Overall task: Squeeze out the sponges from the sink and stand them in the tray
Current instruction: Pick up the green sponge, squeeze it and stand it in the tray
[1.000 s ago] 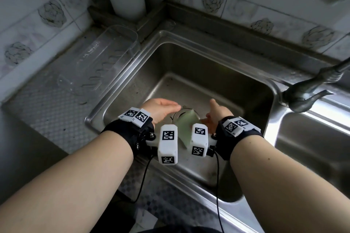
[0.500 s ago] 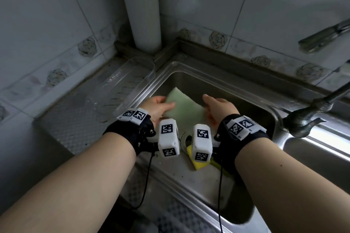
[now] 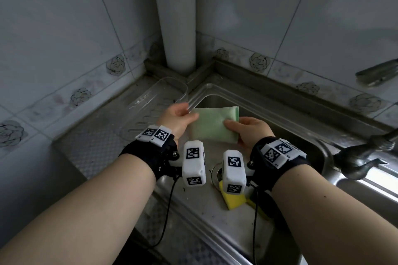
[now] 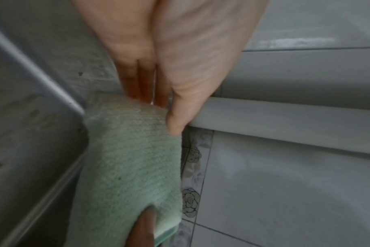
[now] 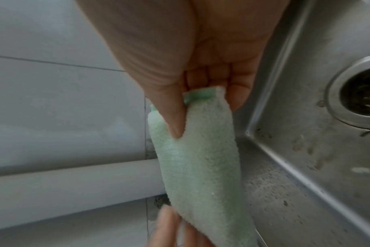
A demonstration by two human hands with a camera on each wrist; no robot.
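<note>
your left hand [image 3: 177, 121] and right hand [image 3: 251, 130] each pinch an end of the green sponge [image 3: 212, 125] above the sink [image 3: 301, 118], its long axis running 9 to 3. the tray [image 3: 150, 105] lies at 10 o'clock, nearer your left fingers [image 4: 175, 120]. a yellow sponge [image 3: 233, 199] waits below.

Dim, greyish light; both wrist views blurred, edges warped.

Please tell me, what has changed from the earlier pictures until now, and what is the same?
The green sponge went up from the sink bottom, near the drain, to rim height by the clear tray. The left hand and right hand, low around it a second ago, now pinch its two ends. The yellow sponge still lies in the sink, and the tray holds no sponge.
</note>
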